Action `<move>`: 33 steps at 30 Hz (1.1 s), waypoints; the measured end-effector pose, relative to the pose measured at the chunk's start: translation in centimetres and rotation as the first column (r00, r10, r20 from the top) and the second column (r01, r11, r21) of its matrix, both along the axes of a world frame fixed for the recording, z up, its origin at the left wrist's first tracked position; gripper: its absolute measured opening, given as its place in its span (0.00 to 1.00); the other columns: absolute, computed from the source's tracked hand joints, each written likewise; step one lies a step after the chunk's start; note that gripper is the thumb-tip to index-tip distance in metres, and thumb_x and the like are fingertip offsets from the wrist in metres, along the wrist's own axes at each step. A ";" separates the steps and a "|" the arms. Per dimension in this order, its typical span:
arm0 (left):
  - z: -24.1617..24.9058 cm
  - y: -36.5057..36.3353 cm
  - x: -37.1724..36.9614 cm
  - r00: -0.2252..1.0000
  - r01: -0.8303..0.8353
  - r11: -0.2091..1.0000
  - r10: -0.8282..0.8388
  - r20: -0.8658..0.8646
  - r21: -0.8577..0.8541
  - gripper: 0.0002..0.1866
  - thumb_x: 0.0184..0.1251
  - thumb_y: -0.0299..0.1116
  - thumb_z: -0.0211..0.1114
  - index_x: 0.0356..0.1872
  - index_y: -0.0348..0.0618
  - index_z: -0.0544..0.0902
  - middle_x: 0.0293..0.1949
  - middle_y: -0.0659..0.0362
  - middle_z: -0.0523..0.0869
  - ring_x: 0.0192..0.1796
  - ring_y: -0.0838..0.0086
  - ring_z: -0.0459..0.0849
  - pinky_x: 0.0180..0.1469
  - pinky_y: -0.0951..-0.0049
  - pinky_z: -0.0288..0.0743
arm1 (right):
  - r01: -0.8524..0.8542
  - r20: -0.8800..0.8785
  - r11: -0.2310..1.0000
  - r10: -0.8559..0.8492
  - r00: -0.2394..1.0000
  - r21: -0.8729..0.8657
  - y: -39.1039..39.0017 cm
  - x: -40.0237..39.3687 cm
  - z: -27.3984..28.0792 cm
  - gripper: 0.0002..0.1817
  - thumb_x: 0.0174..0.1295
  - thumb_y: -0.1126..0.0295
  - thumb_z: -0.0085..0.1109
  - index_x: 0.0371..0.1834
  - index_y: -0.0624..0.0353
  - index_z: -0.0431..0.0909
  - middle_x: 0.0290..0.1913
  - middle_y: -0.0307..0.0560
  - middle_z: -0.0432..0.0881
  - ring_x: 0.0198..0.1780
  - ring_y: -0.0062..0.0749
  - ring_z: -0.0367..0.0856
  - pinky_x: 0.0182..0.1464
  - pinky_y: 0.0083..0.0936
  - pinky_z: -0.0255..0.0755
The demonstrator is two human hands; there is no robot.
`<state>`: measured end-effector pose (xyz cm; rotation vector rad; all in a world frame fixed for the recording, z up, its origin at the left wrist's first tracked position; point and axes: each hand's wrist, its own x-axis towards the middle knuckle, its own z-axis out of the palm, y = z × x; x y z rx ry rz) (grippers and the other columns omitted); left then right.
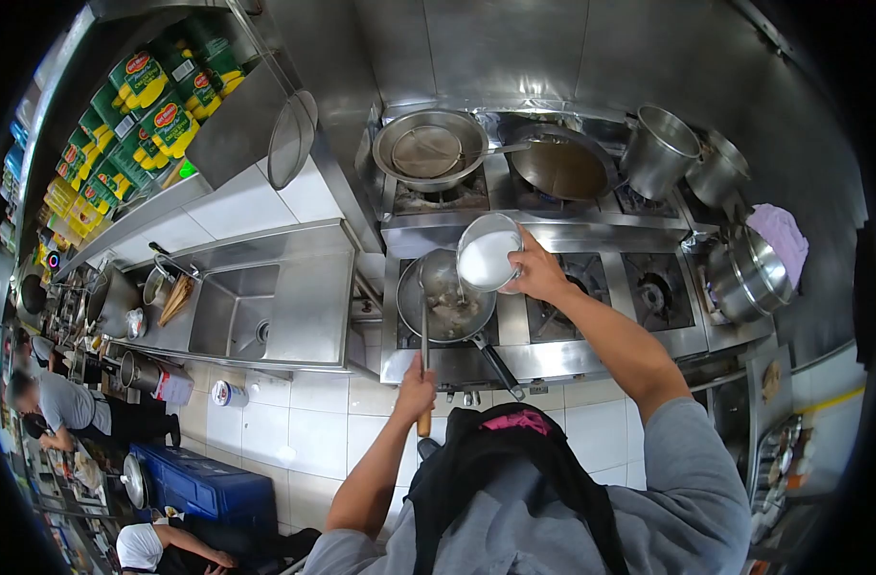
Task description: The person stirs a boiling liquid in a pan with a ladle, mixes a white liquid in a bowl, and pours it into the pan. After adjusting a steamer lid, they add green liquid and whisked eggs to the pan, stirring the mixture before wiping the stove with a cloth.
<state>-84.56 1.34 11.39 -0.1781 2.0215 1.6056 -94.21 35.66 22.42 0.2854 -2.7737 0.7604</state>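
Clearly, left grip [417, 390] snug around the utensil handle [424, 423], right grip [534, 267] snug on the bowl [487, 253].

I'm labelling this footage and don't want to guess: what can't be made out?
Head view: any flame under the round metal pan, hidden by the pan.
Head view: the white contents of the round silver bowl, liquid or powder; too small to tell.
Head view: the pale food in the pan; too small, blurred.
Head view: the inside of the large steel pot; draped pink cloth hides it.

White liquid [488, 260], lilac cloth [781, 241], blue bin [208, 491], green-and-yellow cans [166, 121]
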 end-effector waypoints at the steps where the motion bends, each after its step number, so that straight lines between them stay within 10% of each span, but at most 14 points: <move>1: -1.4 0.7 0.1 0.999 -0.016 0.996 0.013 0.042 0.083 0.36 0.79 0.35 0.55 0.83 0.54 0.51 0.26 0.64 0.74 0.21 0.81 0.71 0.19 0.73 0.71 | 0.004 -0.027 1.000 -0.004 1.000 0.026 0.0 0.0 0.0 0.26 0.33 0.60 0.87 0.23 0.58 0.74 0.81 0.68 0.55 0.75 0.63 0.66 0.66 0.42 0.75; 5: -1.6 1.8 0.3 0.920 -0.221 0.791 -0.026 0.392 0.571 0.21 0.80 0.35 0.53 0.70 0.52 0.67 0.25 0.65 0.71 0.20 0.82 0.71 0.22 0.76 0.71 | 0.012 -0.026 0.999 -0.011 1.000 0.049 0.3 -0.1 0.0 0.24 0.36 0.59 0.86 0.27 0.57 0.79 0.82 0.66 0.53 0.68 0.62 0.75 0.64 0.41 0.76; 6: -1.1 1.3 0.4 0.846 -0.373 0.623 -0.077 0.528 0.687 0.05 0.81 0.34 0.53 0.51 0.50 0.72 0.25 0.65 0.71 0.20 0.83 0.71 0.22 0.79 0.71 | 0.009 -0.002 0.999 -0.009 1.000 0.045 0.4 -0.1 0.1 0.23 0.36 0.59 0.86 0.27 0.57 0.79 0.82 0.66 0.53 0.69 0.62 0.75 0.64 0.41 0.76; 10: -1.0 -2.1 0.2 0.517 -0.753 0.232 -0.371 0.771 0.616 0.05 0.81 0.34 0.55 0.45 0.50 0.68 0.30 0.62 0.74 0.19 0.85 0.68 0.20 0.83 0.64 | -0.015 -0.022 0.999 0.016 1.000 0.032 0.6 -0.1 0.0 0.24 0.35 0.59 0.86 0.26 0.57 0.78 0.82 0.66 0.54 0.69 0.63 0.74 0.63 0.43 0.76; 13: 4.6 -3.5 0.8 0.766 -0.455 0.591 -0.122 0.631 0.666 0.05 0.80 0.32 0.55 0.46 0.47 0.69 0.28 0.63 0.73 0.21 0.84 0.71 0.21 0.82 0.67 | -0.009 -0.004 0.998 0.010 1.000 0.068 0.7 0.2 0.1 0.24 0.35 0.59 0.86 0.25 0.57 0.77 0.81 0.66 0.54 0.70 0.64 0.72 0.64 0.44 0.76; 17: 7.8 -5.2 1.0 0.920 -0.089 0.957 -0.027 0.391 0.276 0.32 0.76 0.30 0.56 0.79 0.45 0.58 0.29 0.61 0.75 0.23 0.80 0.72 0.22 0.77 0.70 | -0.010 -0.041 0.998 0.013 0.999 0.066 0.8 0.2 -0.4 0.25 0.35 0.59 0.86 0.25 0.57 0.76 0.82 0.66 0.54 0.72 0.65 0.70 0.65 0.44 0.75; 25: 2.5 -4.0 1.8 0.968 0.050 0.938 -0.130 -0.214 -0.343 0.36 0.77 0.33 0.55 0.83 0.55 0.54 0.29 0.59 0.79 0.22 0.76 0.77 0.20 0.68 0.76 | -0.007 -0.012 0.997 0.008 1.000 0.075 0.8 0.5 -0.4 0.24 0.35 0.58 0.86 0.27 0.56 0.80 0.82 0.66 0.52 0.73 0.65 0.68 0.68 0.43 0.73; 31: -2.7 0.3 1.9 0.948 -0.258 0.855 0.133 0.290 0.450 0.28 0.78 0.34 0.57 0.76 0.52 0.64 0.29 0.62 0.75 0.19 0.80 0.70 0.20 0.79 0.68 | -0.008 -0.024 0.996 0.010 1.000 0.085 0.6 0.6 0.0 0.24 0.35 0.57 0.86 0.28 0.57 0.81 0.82 0.67 0.52 0.73 0.65 0.69 0.68 0.43 0.73; 33: -3.2 0.1 1.0 0.780 -0.544 0.302 -0.162 0.605 0.782 0.10 0.80 0.34 0.55 0.57 0.47 0.73 0.28 0.62 0.75 0.20 0.83 0.70 0.20 0.81 0.68 | -0.008 0.001 0.998 0.008 1.000 0.056 0.6 0.5 0.1 0.24 0.35 0.58 0.87 0.27 0.57 0.79 0.82 0.65 0.52 0.75 0.66 0.64 0.68 0.46 0.73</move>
